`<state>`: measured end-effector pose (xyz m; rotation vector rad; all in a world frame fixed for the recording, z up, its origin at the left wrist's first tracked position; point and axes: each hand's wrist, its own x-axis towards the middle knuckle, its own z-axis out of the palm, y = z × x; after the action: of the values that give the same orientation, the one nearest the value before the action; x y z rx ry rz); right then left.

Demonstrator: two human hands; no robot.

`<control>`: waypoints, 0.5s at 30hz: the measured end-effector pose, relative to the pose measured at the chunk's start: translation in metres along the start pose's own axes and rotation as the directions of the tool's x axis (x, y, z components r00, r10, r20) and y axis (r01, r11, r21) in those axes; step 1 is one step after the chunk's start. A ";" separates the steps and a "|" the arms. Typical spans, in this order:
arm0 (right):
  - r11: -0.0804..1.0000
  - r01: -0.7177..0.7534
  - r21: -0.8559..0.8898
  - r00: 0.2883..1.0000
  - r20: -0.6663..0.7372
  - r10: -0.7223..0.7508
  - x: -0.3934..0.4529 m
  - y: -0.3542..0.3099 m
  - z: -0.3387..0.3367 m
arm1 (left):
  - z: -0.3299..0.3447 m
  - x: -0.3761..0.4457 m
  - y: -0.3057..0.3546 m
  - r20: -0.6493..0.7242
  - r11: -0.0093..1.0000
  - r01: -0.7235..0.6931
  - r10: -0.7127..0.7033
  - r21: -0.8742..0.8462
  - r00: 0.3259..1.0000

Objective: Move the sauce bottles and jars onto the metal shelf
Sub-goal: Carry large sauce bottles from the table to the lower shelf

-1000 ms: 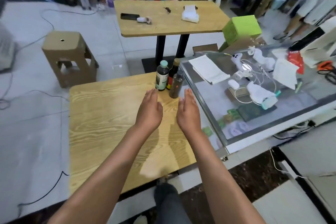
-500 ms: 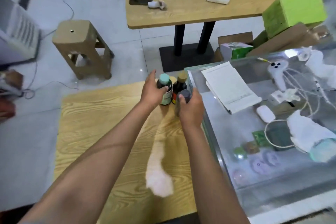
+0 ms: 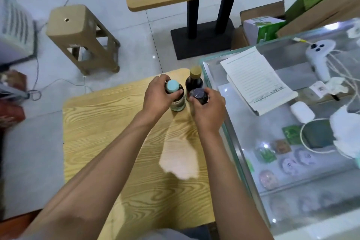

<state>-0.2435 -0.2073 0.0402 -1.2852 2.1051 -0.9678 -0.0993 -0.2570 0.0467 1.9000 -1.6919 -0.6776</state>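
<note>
Two bare forearms reach from the near edge of the wood-grain counter (image 3: 109, 142) toward its far right corner, where three bottles stand upright, close together.

Left hand (image 3: 157, 96) — fingers wrapped around the neck and shoulder of the teal-capped bottle (image 3: 175, 93), a dark, smooth cylinder with a pale label. Right hand (image 3: 209, 110) — fingers closed on the dark-capped bottle (image 3: 198, 95), whose cap looks glossy; its body is hidden by the hand. Whether either base has left the counter cannot be told. Just beyond them, untouched, the tan-capped bottle (image 3: 194, 80): rounded dark shoulders, narrow neck, matte cap.

To the right, the glass display case (image 3: 229, 132) abuts the counter edge, its hard top level with the bottles. The metal shelf is not in view.

Probable hazards: both grips sit high, near the caps, so a smooth, heavy bottle could swing or slip on lifting; the tight spacing means a sideways pull could knock the tan-capped bottle over the far edge, or strike the glass case.
</note>
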 end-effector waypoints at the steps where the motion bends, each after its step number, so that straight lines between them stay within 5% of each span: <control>1: 1.000 0.010 -0.005 1.000 -0.004 -0.010 -0.002 -0.002 0.000 | 0.002 -0.003 -0.002 0.011 0.999 0.002 -0.001 -0.051 1.000; 6: 0.992 -0.020 0.127 0.997 0.079 0.011 -0.014 -0.004 -0.003 | 0.001 -0.017 -0.002 0.075 0.946 0.096 -0.076 -0.311 0.994; 15: 0.907 -0.121 0.403 0.990 0.113 0.082 -0.043 -0.004 -0.050 | -0.026 -0.075 -0.007 0.062 0.856 0.123 -0.107 -0.503 0.992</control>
<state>-0.2579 -0.1536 0.0769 -0.9775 1.7549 -1.1990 -0.0844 -0.1801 0.0638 1.6182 -1.2546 -1.0850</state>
